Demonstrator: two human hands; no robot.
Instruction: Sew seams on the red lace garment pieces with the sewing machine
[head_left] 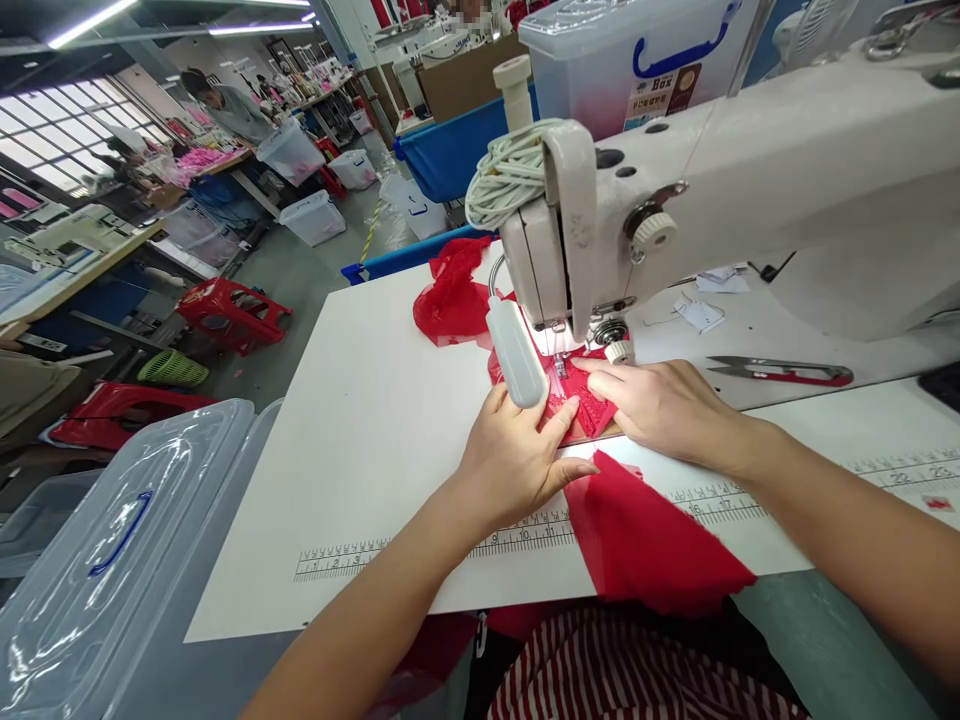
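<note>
Red lace fabric lies under the presser foot of a white sewing machine. My left hand rests on the near left side of this fabric, thumb and forefinger spread apart; some of its fingertips are hidden behind a small white lamp. Close to the foot on the right, my right hand has its fingers together on the lace, the forefinger pointing toward the needle. A smooth red piece of cloth hangs from beneath my hands over the table's front edge.
More red fabric is bunched at the table's far left. Thread snips and paper scraps lie right of the needle. A printed ruler runs along the white table. A lidded plastic box stands at left.
</note>
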